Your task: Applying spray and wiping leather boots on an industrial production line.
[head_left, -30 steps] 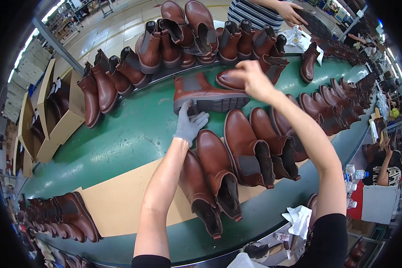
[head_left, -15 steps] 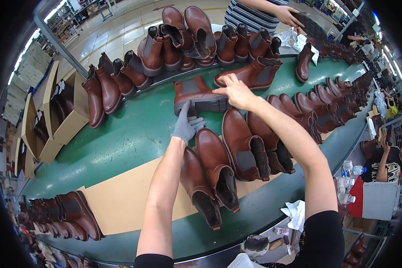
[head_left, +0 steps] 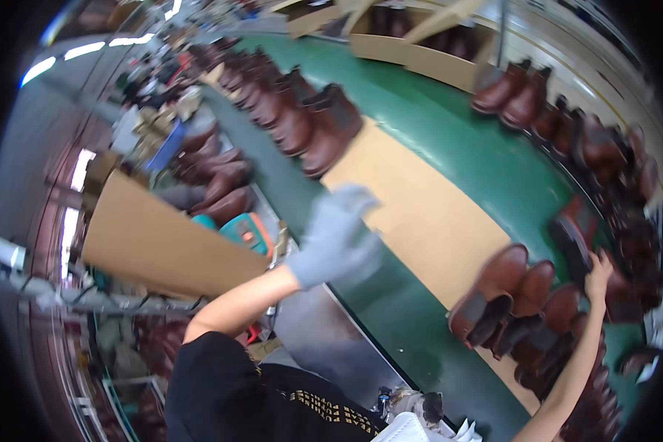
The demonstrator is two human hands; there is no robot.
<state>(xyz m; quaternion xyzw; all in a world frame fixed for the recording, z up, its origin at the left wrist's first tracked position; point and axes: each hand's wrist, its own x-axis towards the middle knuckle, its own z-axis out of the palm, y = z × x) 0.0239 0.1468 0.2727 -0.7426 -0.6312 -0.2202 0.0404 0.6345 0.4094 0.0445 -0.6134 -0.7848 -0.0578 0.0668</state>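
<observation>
My left hand (head_left: 337, 234), in a grey glove and blurred by motion, is raised over the bench's near edge. Its fingers are loosely curled and apart, with nothing visible between them. Far to the right, my bare right hand (head_left: 600, 275) grips the toe end of a brown leather ankle boot (head_left: 585, 215). That boot lies on its side, its dark sole partly showing. Closer to me than that hand, several brown boots (head_left: 510, 274) stand on a cardboard sheet (head_left: 420, 199). The boots around my right hand overlap, so its fingertips are partly hidden.
A row of brown boots (head_left: 330, 132) stands beyond my left hand on the green bench (head_left: 442, 136). Open cardboard boxes (head_left: 438, 62) holding boots sit along the far side. A large cardboard piece (head_left: 162, 236) and a teal-and-orange device (head_left: 249, 234) are at left.
My view has swung left. My left hand has let go of the boot's sole and moved away leftward, while my right hand stays at the boot's toe.
</observation>
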